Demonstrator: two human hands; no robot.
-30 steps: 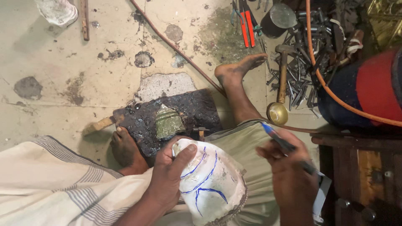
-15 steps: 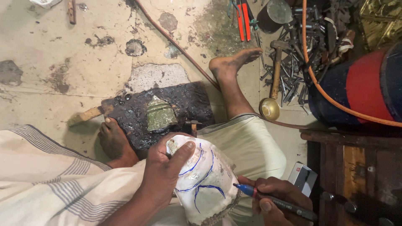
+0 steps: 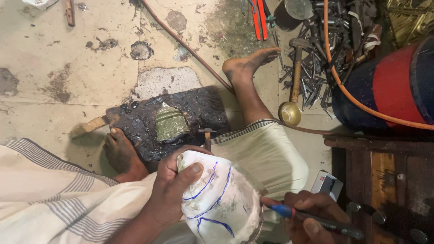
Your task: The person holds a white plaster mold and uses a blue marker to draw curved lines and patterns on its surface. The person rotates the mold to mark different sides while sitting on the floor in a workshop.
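The bowl (image 3: 221, 203) is white with blue curved lines — the pen (image 3: 316, 220) blue and black. The cylinder (image 3: 389, 86) is red and dark blue, the hose (image 3: 343, 77) orange.

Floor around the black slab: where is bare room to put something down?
Bare floor lies left of the hose, above the black slab. Right of the foot, hammer and scrap tools crowd it.

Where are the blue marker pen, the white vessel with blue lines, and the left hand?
blue marker pen (image 3: 312, 218), head view, on its dark barrel.
white vessel with blue lines (image 3: 224, 203), head view, on its painted side.
left hand (image 3: 174, 190), head view, on the back of the hand.
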